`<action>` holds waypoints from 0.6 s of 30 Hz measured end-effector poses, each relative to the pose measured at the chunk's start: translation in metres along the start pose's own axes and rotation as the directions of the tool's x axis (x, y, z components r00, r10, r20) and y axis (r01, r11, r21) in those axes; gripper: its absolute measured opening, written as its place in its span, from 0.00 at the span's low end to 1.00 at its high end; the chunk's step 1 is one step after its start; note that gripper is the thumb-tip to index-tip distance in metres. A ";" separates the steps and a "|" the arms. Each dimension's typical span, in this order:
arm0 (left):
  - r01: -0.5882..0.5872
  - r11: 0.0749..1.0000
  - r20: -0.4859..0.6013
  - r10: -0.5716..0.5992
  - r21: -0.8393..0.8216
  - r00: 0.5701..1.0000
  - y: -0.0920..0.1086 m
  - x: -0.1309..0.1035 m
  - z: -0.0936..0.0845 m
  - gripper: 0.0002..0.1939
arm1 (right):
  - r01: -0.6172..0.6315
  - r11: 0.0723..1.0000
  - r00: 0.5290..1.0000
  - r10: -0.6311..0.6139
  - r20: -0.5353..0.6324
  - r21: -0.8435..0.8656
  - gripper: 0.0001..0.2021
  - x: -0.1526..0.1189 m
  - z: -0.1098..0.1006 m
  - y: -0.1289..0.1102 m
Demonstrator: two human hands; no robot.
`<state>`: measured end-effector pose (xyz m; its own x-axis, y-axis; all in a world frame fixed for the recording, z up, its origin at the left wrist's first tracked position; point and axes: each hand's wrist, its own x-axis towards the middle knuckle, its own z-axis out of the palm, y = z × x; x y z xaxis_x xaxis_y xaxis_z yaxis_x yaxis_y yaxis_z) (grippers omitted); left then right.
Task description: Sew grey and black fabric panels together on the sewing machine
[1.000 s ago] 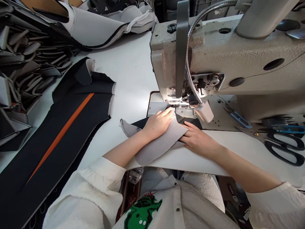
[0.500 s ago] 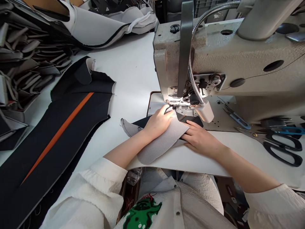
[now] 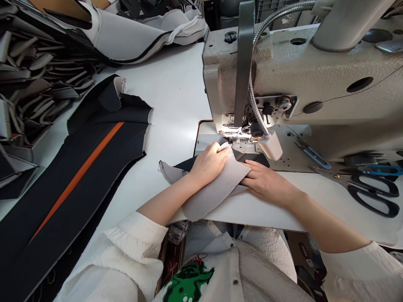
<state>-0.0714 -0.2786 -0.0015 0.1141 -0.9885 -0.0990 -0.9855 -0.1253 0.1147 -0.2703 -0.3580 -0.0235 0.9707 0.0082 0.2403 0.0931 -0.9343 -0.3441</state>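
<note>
My left hand (image 3: 210, 164) is closed on the upper edge of a grey mesh-backed fabric piece (image 3: 210, 193), just in front of the sewing machine's lit needle area. My right hand (image 3: 269, 182) lies with its fingers spread on the dark part of the work (image 3: 256, 159), its fingertips beside the grey piece's right corner. The grey piece slants across the table edge, and its curved left end points away from the machine (image 3: 299, 79). The needle tip is too small to make out.
A black panel with an orange stripe (image 3: 78, 176) lies at left. Small snips (image 3: 311, 155) and black-handled scissors (image 3: 362, 188) rest at right. Stacked fabric pieces (image 3: 34, 71) fill the upper left, beside a large grey-white piece (image 3: 126, 37).
The grey piece and my left hand have shifted slightly; its lower end hangs a little lower. The black edge at my left fingertips no longer shows. My right hand has barely moved.
</note>
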 end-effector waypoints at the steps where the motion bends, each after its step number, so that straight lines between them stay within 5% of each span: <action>1: 0.003 1.000 0.006 -0.003 0.002 1.000 0.001 0.000 -0.001 0.18 | 0.003 1.000 1.000 -0.004 0.003 0.015 0.17 0.000 -0.002 0.000; 10: -0.050 0.992 -0.065 0.058 0.119 0.996 0.001 0.015 0.000 0.16 | -0.020 0.997 0.999 0.017 -0.032 -0.074 0.15 -0.003 0.003 0.006; 14: -0.123 0.963 -0.087 0.147 0.240 0.985 -0.002 0.018 -0.002 0.15 | -0.035 0.975 0.999 0.035 -0.004 -0.220 0.12 0.010 0.018 -0.011; 18: -0.127 0.957 -0.014 0.136 0.262 0.991 0.016 0.011 -0.016 0.16 | -0.172 0.949 0.980 0.192 0.050 -0.264 0.14 0.036 0.043 -0.039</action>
<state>-0.0837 -0.2924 0.0149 -0.0190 -0.9975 -0.0683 -0.9903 0.0282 -0.1363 -0.2293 -0.3065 -0.0404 0.9804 -0.1534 0.1240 -0.1374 -0.9822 -0.1284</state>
